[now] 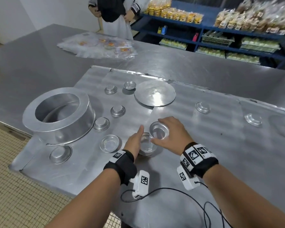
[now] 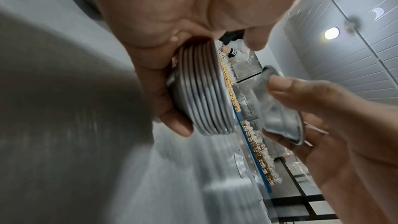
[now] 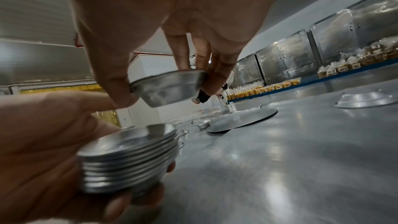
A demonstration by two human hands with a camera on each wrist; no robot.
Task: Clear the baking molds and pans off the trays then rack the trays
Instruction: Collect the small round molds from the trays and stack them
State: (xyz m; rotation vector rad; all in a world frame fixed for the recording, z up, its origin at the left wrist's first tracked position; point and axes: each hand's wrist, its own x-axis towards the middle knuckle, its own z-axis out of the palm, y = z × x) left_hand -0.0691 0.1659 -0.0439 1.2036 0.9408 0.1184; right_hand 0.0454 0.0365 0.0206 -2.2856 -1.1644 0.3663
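Observation:
My left hand [image 1: 135, 142] grips a stack of several small round aluminium molds [image 1: 146, 148] [image 2: 202, 98] [image 3: 131, 156] just above the metal tray [image 1: 196, 145]. My right hand [image 1: 168, 134] pinches a single small mold [image 1: 159, 130] [image 3: 170, 89] [image 2: 277, 106] by its rim, upright, a little above and beyond the stack. Several more small molds lie on the tray, some upside down, such as one [image 1: 118, 111] to the left and one [image 1: 202, 107] to the right. A large round cake pan [image 1: 59, 114] stands at the tray's left end, a flat round disc [image 1: 155, 92] behind my hands.
The trays lie on a long steel table [image 1: 39, 60]. A pile of plastic-wrapped goods [image 1: 99, 45] lies at its far side, where another person [image 1: 115, 15] stands. Blue shelves [image 1: 220, 40] with packed baked goods line the back right. Tiled floor [image 1: 15, 186] shows at the left.

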